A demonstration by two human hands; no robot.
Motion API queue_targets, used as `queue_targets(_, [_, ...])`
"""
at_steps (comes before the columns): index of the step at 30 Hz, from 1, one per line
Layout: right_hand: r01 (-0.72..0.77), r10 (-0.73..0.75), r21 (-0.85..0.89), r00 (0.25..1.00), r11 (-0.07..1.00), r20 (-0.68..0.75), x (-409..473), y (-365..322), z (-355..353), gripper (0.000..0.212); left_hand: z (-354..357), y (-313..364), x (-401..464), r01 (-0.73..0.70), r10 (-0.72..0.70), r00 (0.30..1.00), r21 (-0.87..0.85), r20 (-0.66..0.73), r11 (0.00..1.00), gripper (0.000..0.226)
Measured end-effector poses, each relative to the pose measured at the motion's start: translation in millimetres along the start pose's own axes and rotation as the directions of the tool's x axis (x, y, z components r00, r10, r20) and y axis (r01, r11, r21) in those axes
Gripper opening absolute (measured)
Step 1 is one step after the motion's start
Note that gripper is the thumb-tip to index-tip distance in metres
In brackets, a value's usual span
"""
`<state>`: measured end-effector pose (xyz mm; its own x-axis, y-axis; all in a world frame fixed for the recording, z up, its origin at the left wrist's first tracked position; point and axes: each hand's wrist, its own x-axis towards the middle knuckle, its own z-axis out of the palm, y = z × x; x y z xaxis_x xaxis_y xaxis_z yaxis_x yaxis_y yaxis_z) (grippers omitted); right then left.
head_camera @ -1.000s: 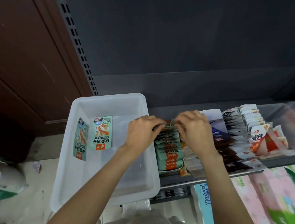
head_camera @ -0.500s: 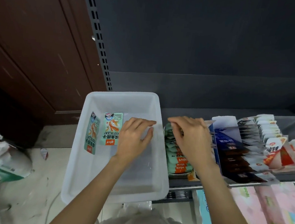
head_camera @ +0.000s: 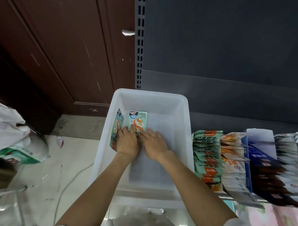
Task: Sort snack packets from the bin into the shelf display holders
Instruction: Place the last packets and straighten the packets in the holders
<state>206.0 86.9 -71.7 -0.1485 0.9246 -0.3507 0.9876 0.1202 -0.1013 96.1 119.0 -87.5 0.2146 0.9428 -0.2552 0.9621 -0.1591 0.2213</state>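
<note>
Both your hands have left the shelf holder where they were tucking green packets a second ago and now sit inside the white plastic bin (head_camera: 182, 126), down at its left end.

Watch two things. One green snack packet (head_camera: 138, 121) lies flat on the bin floor, and a flat glossy sachet is hard to lift: your fingers may just slide it along the plastic instead of getting under an edge. The second green packet (head_camera: 116, 128) stands on edge against the bin's left wall; if you drag the flat one toward it, that one could tip over or get pinned. Grabbing both together risks a loose hold and a dropped packet on the way across to the row of matching green packets (head_camera: 206, 153), which stands just right of the bin on the shelf (head_camera: 227, 195).

Your left hand (head_camera: 127, 143) lies palm down with fingers extended, its fingertips on the lower part of the flat packet and its outer edge near the leaning one. Your right hand (head_camera: 154, 143) is also spread flat, fingers reaching left onto the same packet's lower right corner. Neither hand has closed round anything yet; both only press or touch. Whether a thumb has got under an edge I cannot tell.
</note>
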Motion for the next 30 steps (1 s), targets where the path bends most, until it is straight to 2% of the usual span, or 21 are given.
queue_targets(3, [-0.025,0.025,-0.006,0.998,1.000,-0.064,-17,4,8,0.048,3,0,-3,-0.013,0.015,0.999,-0.046,0.045,0.999,0.069])
queue_targets(5, [-0.069,0.071,0.028,0.995,0.997,-0.071,-30,7,8,0.044,3,-1,-7,-0.043,0.051,0.996,-0.102,0.077,0.994,0.064])
queue_targets(7, [-0.121,0.133,0.115,0.987,0.986,-0.095,-41,7,4,0.041,-1,-4,-11,-0.043,0.083,0.989,-0.293,0.125,0.955,0.053])
queue_targets(9, [-0.141,0.173,0.176,0.969,0.974,-0.179,-50,10,-6,0.043,-12,-5,-18,-0.065,0.151,0.976,-0.461,0.154,0.885,0.041])
queue_targets(12, [-0.038,0.145,0.282,0.918,0.959,-0.369,-63,15,-28,0.058,-42,-3,-30,-0.278,0.332,0.943,-0.534,0.006,0.798,0.025])
queue_targets(13, [0.011,0.126,0.295,0.889,0.955,-0.441,-69,17,-38,0.057,-55,0,-35,-0.365,0.391,0.918,-0.524,-0.066,0.770,0.023])
queue_targets(16, [0.080,0.145,0.304,0.745,0.949,-0.651,-100,27,-67,0.027,-97,20,-56,-0.590,0.503,0.808,-0.447,-0.309,0.673,0.019])
queue_targets(18, [0.091,0.238,0.397,0.671,0.913,-0.702,-124,38,-82,0.018,-122,40,-72,-0.676,0.501,0.736,-0.480,-0.454,0.559,0.019])
queue_targets(20, [0.157,0.389,0.604,0.634,0.781,-0.668,-151,50,-92,0.016,-136,60,-80,-0.728,0.501,0.686,-0.487,-0.528,0.483,0.024])
queue_targets(22, [0.225,0.535,0.797,0.636,0.560,-0.556,-176,62,-97,0.012,-137,79,-82,-0.730,0.523,0.681,-0.530,-0.512,0.431,0.025])
queue_targets(24, [0.262,0.617,0.878,0.630,0.401,-0.471,-193,75,-95,0.012,-129,99,-80,-0.719,0.557,0.682,-0.574,-0.474,0.392,0.018])
queue_targets(26, [0.276,0.663,0.902,0.613,0.331,-0.430,-201,90,-89,0.014,-119,118,-79,-0.712,0.584,0.681,-0.587,-0.443,0.385,0.012])
queue_targets(30, [0.266,0.687,0.928,0.624,0.260,-0.372,-200,108,-75,0.019,-101,142,-75,-0.727,0.598,0.671,-0.546,-0.438,0.416,0.009])
